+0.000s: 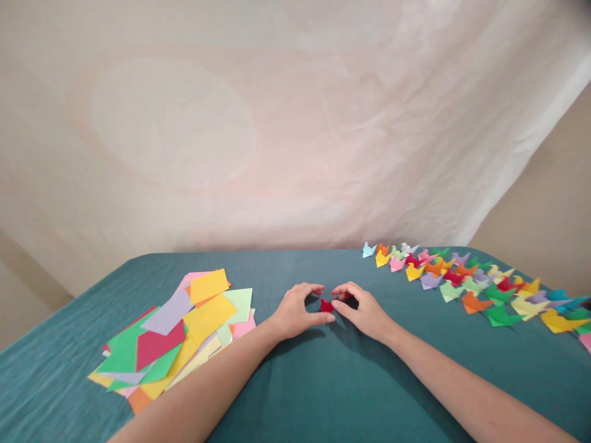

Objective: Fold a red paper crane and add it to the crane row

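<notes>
A small red folded paper bird (326, 306) is at the middle of the table, between my two hands. My left hand (295, 311) is curved around its left side, thumb in front and fingers behind, with a wide gap between them; it does not appear to grip the bird. From the right, my right hand (360, 309) has thumb and index finger close together at the bird's right edge, seemingly pinching it. The fingertips partly cover that edge.
A loose pile of coloured paper sheets (161, 351) lies left, partly behind my left forearm. Several folded paper birds (455, 278) in many colours stand in rows at the right. A dark green cloth (286, 394) covers the table; a pale sheet (295, 123) hangs behind.
</notes>
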Available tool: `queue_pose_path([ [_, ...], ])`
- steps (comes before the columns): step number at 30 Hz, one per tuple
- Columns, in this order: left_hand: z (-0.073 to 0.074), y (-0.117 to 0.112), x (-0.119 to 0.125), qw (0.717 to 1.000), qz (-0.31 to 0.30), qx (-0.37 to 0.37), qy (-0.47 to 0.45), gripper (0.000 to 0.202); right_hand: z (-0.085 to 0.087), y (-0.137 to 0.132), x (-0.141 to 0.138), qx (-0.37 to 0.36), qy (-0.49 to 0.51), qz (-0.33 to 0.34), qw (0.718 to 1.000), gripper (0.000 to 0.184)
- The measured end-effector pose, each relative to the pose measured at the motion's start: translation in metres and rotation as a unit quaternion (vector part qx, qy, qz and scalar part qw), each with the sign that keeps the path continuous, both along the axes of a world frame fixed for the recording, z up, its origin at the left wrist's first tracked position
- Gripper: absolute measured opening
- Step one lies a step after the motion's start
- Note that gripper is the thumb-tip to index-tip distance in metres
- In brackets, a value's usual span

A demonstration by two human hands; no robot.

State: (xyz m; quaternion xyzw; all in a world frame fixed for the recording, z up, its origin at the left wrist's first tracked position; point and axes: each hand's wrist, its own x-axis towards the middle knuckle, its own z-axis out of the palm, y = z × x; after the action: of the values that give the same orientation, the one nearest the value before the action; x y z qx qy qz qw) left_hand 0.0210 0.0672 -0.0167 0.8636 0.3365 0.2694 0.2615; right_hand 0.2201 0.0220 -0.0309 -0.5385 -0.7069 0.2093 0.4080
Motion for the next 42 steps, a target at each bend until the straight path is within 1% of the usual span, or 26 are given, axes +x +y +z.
queue_pose_path([
  [2,0.0,0.0,0.0,1.0,-0.001,0.009,0.0,0.042,0.0,0.001,0.001,-0.011,0.031,0.004,0.999,0.017],
  [4,0.0,0.0,0.001,1.0,-0.007,0.026,0.009,0.027,0.001,0.001,0.001,-0.01,0.038,0.011,0.999,0.018],
  [6,-0.001,0.0,0.001,0.999,-0.011,0.04,0.016,0.019,0.002,0.001,0.0,-0.002,0.024,0.016,1.0,0.018],
  [8,-0.003,0.0,0.002,0.999,-0.01,0.048,0.02,0.015,0.003,0.0,-0.001,0.006,-0.01,0.024,1.0,0.013],
  [10,-0.005,0.001,0.002,0.998,-0.007,0.05,0.021,0.014,0.004,0.0,-0.002,0.012,-0.05,0.033,0.998,0.008],
  [14,-0.006,-0.001,0.003,0.998,0.01,0.055,0.025,0.009,0.004,-0.001,-0.004,0.021,-0.103,0.043,0.994,0.009],
  [17,-0.005,-0.004,0.005,0.997,0.019,0.074,0.029,0.007,0.004,-0.001,-0.006,0.024,-0.126,0.041,0.991,0.008],
  [23,0.0,-0.01,0.008,0.992,0.005,0.117,0.044,0.007,0.002,-0.002,-0.008,0.028,-0.139,0.033,0.989,0.005],
  [28,0.001,-0.012,0.009,0.992,0.006,0.114,0.052,0.008,0.001,-0.003,-0.007,0.031,-0.145,0.028,0.989,0.005],
  [31,0.001,-0.012,0.009,0.994,0.015,0.104,0.044,0.008,0.001,-0.004,-0.009,0.038,-0.153,0.022,0.987,0.006],
  [36,0.003,-0.014,0.01,0.992,0.035,0.111,0.042,0.007,0.004,-0.004,-0.01,0.047,-0.171,0.017,0.984,0.007],
  [39,0.003,-0.022,0.013,0.992,0.06,0.105,0.04,0.007,0.008,-0.01,-0.007,0.043,-0.185,0.025,0.981,0.008],
  [42,0.003,-0.04,0.017,0.992,0.074,0.096,0.035,0.007,0.013,-0.028,-0.002,0.036,-0.194,0.031,0.98,0.007],
])
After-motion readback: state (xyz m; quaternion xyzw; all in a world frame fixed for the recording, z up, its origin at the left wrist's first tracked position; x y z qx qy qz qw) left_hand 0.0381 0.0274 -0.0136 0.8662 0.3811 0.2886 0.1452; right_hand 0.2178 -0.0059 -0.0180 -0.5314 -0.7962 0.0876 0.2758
